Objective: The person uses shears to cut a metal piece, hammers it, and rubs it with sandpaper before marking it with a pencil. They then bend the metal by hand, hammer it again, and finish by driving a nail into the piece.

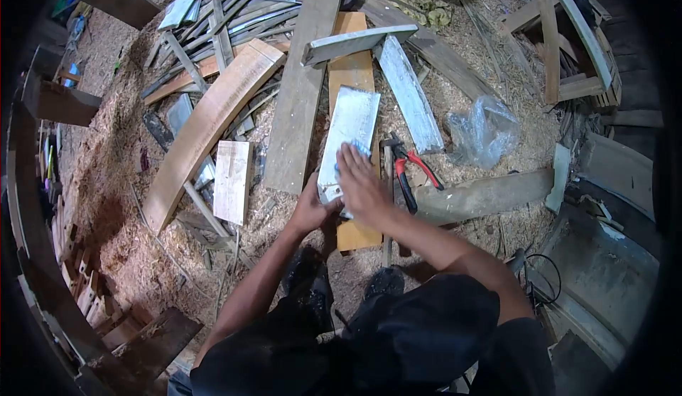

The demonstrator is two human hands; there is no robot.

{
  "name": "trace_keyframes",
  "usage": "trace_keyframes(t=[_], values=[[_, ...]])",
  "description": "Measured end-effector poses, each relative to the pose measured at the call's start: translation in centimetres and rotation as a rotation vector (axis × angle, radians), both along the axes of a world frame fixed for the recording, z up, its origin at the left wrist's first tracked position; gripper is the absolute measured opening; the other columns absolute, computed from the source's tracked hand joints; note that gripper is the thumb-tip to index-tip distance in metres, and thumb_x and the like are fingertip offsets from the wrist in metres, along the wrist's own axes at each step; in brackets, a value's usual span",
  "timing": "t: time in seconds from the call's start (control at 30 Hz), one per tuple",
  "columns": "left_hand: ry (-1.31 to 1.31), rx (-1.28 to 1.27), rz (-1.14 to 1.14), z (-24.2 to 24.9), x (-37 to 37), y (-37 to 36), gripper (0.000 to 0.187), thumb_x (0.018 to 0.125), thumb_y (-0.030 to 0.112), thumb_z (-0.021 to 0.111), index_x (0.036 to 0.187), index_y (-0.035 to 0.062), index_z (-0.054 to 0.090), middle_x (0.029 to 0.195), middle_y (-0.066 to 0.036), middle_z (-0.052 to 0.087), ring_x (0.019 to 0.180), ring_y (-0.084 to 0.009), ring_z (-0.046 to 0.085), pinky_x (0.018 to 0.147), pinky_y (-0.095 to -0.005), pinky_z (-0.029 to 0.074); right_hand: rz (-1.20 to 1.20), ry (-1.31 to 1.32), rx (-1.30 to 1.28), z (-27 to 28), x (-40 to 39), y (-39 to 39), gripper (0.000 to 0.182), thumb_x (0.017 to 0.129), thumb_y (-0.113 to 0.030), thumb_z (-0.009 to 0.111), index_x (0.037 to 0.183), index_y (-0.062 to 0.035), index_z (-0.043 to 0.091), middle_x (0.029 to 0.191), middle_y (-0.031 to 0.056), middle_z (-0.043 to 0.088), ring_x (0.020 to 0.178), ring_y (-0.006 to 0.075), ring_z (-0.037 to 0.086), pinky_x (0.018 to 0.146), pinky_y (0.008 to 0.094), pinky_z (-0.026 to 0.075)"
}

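Note:
A white-painted wooden board (351,115) lies lengthwise in front of me, over an orange-brown plank (359,238). My left hand (310,208) grips its near end from the left side, thumb along the edge. On its face my right hand (361,188) presses down, fingers together over a small blue piece (364,147), sandpaper or cloth, mostly hidden under them. Just right of that hand are a hammer (388,156) and pincers with red and black handles (418,171).
Two more white-painted boards (410,94) lie beyond. A curved plank (213,133), a short pale block (231,181) and a long grey plank (302,98) are to the left. Clear plastic (483,133) lies right, near a wooden frame (550,48). Wood shavings cover the ground.

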State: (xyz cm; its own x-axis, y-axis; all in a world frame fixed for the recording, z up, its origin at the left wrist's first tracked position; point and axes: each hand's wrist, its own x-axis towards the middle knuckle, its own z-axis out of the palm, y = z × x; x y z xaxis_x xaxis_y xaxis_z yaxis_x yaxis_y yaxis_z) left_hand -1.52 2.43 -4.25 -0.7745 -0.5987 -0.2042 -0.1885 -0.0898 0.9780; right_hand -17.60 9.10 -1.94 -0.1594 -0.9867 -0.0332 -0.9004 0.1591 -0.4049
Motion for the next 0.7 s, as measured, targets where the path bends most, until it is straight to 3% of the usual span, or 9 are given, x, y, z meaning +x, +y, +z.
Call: trace_keyframes(t=[0.03,0.1,0.2,0.3,0.4,0.47,0.57,0.63,0.7], values=[[0.013,0.254,0.016,0.3,-0.1,0.0,0.060,0.087,0.007,0.076,0.135,-0.0003,0.040,0.120,-0.011,0.060,0.108,-0.0163,0.060,0.089,-0.0317,0.053,-0.009,0.008,0.011,-0.7,-1.7,-1.2,0.053,0.107,-0.020,0.026,0.147,0.0141,0.027,0.155,0.0316,0.029,0.146,0.0397,0.029,0.123,0.0460,0.021],[-0.030,0.304,0.025,0.7,-0.1,0.3,0.062,0.087,0.007,0.077,0.136,-0.0006,0.039,0.121,-0.012,0.060,0.109,-0.0172,0.060,0.090,-0.0315,0.053,-0.107,0.000,0.080,-0.1,-6.7,-5.7,0.051,0.107,-0.018,0.026,0.146,0.0149,0.030,0.153,0.0317,0.033,0.145,0.0402,0.032,0.122,0.0443,0.024],[-0.003,0.280,0.031,1.4,-0.5,0.3,0.062,0.087,0.008,0.077,0.135,-0.0012,0.039,0.122,-0.012,0.060,0.110,-0.0173,0.059,0.092,-0.0327,0.053,-0.131,0.154,-0.071,-2.2,-6.7,-6.1,0.051,0.106,-0.017,0.028,0.145,0.0149,0.032,0.151,0.0345,0.032,0.144,0.0435,0.031,0.121,0.0473,0.026],[-0.055,-0.057,0.003,0.9,-0.3,-0.4,0.062,0.087,0.007,0.077,0.135,-0.0019,0.039,0.122,-0.012,0.060,0.111,-0.0172,0.059,0.094,-0.0341,0.052,0.126,-0.137,-0.124,0.0,0.6,0.9,0.051,0.104,-0.018,0.033,0.144,0.0137,0.035,0.150,0.0368,0.032,0.144,0.0438,0.032,0.120,0.0471,0.027],[-0.038,0.329,0.026,1.0,-0.1,0.5,0.065,0.087,0.008,0.077,0.137,-0.0025,0.037,0.124,-0.013,0.059,0.112,-0.0174,0.059,0.097,-0.0353,0.050,-0.015,-0.049,-0.155,-1.5,-5.6,-5.0,0.050,0.104,-0.017,0.034,0.143,0.0146,0.035,0.147,0.0351,0.038,0.139,0.0426,0.039,0.117,0.0471,0.030],[-0.088,0.296,0.016,1.3,-0.5,0.1,0.065,0.087,0.009,0.077,0.137,-0.0023,0.037,0.125,-0.013,0.059,0.113,-0.0174,0.058,0.098,-0.0354,0.050,-0.104,0.026,-0.203,-2.0,-9.3,-9.4,0.049,0.104,-0.017,0.035,0.141,0.0152,0.035,0.145,0.0340,0.042,0.136,0.0418,0.043,0.115,0.0471,0.033],[-0.028,0.140,0.026,2.0,-0.4,0.3,0.065,0.087,0.008,0.077,0.137,-0.0029,0.037,0.125,-0.013,0.059,0.115,-0.0188,0.058,0.099,-0.0361,0.049,0.034,0.024,0.036,-0.5,-3.0,-6.2,0.049,0.102,-0.012,0.032,0.142,0.0166,0.035,0.149,0.0362,0.035,0.141,0.0440,0.035,0.118,0.0494,0.028],[-0.105,-0.152,0.020,1.4,-0.3,0.2,0.065,0.087,0.007,0.076,0.137,-0.0033,0.037,0.124,-0.014,0.059,0.116,-0.0201,0.058,0.100,-0.0370,0.048,0.149,-0.049,-0.283,-1.5,-1.0,-4.3,0.047,0.100,-0.010,0.037,0.139,0.0149,0.041,0.149,0.0327,0.039,0.139,0.0431,0.039,0.115,0.0493,0.033],[-0.052,0.162,0.046,0.6,-0.4,0.0,0.065,0.086,0.011,0.078,0.135,-0.0031,0.038,0.123,-0.013,0.060,0.114,-0.0194,0.058,0.098,-0.0364,0.049,0.120,-0.088,-0.108,-1.7,-5.0,-7.9,0.046,0.101,-0.012,0.036,0.139,0.0132,0.043,0.151,0.0306,0.038,0.141,0.0427,0.037,0.116,0.0488,0.032]])
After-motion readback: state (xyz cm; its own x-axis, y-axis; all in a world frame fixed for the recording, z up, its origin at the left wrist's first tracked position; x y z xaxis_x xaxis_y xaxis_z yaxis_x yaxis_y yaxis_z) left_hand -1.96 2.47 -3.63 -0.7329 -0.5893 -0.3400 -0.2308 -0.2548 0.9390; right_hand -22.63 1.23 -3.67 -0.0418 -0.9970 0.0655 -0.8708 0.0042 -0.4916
